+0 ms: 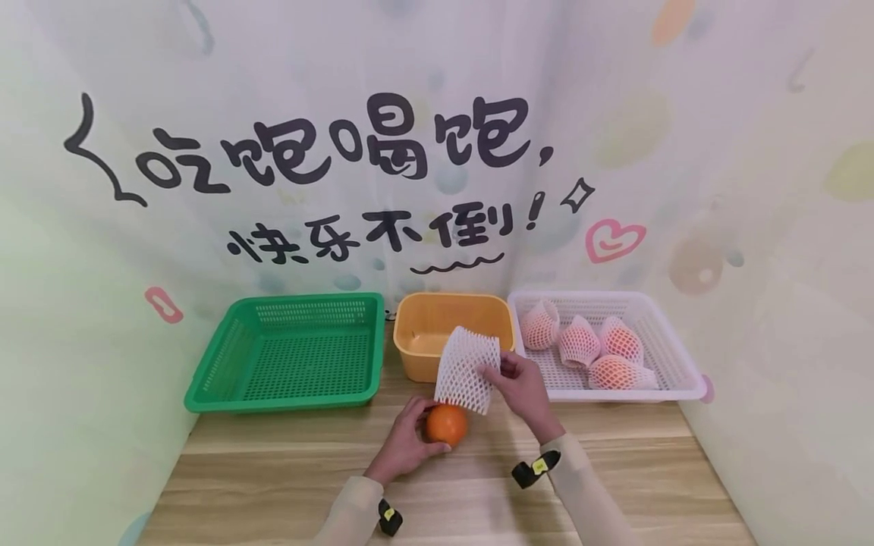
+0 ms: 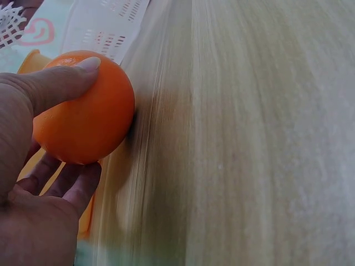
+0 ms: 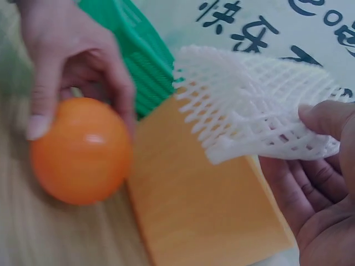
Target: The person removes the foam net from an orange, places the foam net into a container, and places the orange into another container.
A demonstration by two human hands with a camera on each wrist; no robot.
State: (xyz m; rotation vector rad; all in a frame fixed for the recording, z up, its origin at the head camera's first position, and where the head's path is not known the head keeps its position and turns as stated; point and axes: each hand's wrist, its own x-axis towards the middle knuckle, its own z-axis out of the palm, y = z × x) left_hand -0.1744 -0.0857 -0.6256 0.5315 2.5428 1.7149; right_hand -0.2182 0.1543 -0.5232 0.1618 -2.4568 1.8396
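Curled around one side of a bare orange (image 1: 447, 426), the person's left hand (image 1: 404, 444) holds it with the thumb on one side and the fingers on the other, parted just to the fruit's width. To the right, the right hand (image 1: 524, 388) pinches a white foam net (image 1: 467, 370) between thumb and fingers, the net hanging loose with its lower edge near the top of the orange. The orange is low over a wooden table (image 1: 273, 485), in front of a yellow-orange bin (image 1: 419, 368); the net covers part of the bin's front and right side from the head view. Left of the bin sits a green basket (image 1: 239, 400) with slotted walls. Right of it, a pale, whitish basket (image 1: 601, 395) contains four fruits wrapped in foam nets (image 1: 579, 341), grouped close together. Both forearms wear beige sleeves (image 1: 353, 509), with black straps (image 1: 524, 475) marked in yellow near the wrists. Behind everything hangs a pale backdrop (image 1: 307, 61) printed with large black Chinese characters (image 1: 410, 140) and a pink heart outline (image 1: 614, 262).
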